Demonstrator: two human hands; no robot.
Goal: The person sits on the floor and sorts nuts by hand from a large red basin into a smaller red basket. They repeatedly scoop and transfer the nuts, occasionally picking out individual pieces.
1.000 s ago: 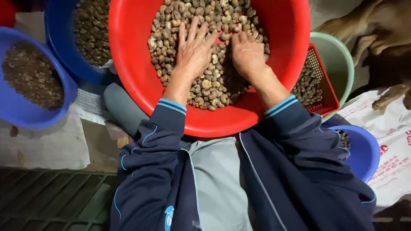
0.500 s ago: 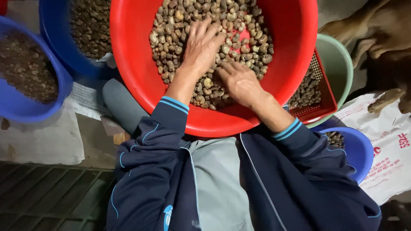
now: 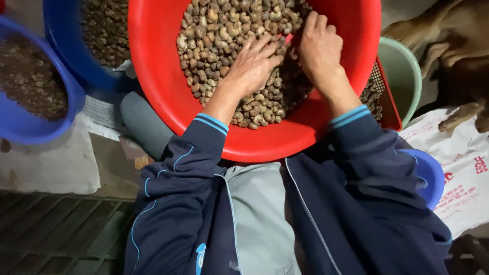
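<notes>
A big red basin (image 3: 163,97) rests on my lap, filled with a heap of brown nuts (image 3: 219,35). My left hand (image 3: 252,63) lies flat on the nuts, fingers spread and pointing up-right. My right hand (image 3: 318,46) sits just to its right, fingers curled down into the nuts; whether it grips any is hidden. Both arms wear dark blue sleeves with light blue stripes.
Two blue basins (image 3: 35,127) (image 3: 71,61) with darker nuts stand at the left. A pale green bowl (image 3: 405,76) and a red mesh tray (image 3: 382,97) sit at the right, a small blue bowl (image 3: 428,173) under my right arm, a printed white sack (image 3: 458,173) beyond. A brown animal (image 3: 448,46) lies top right.
My right hand has moved from the near side of the heap up to the right, beside the left. My left hand slid slightly lower over the nuts.
</notes>
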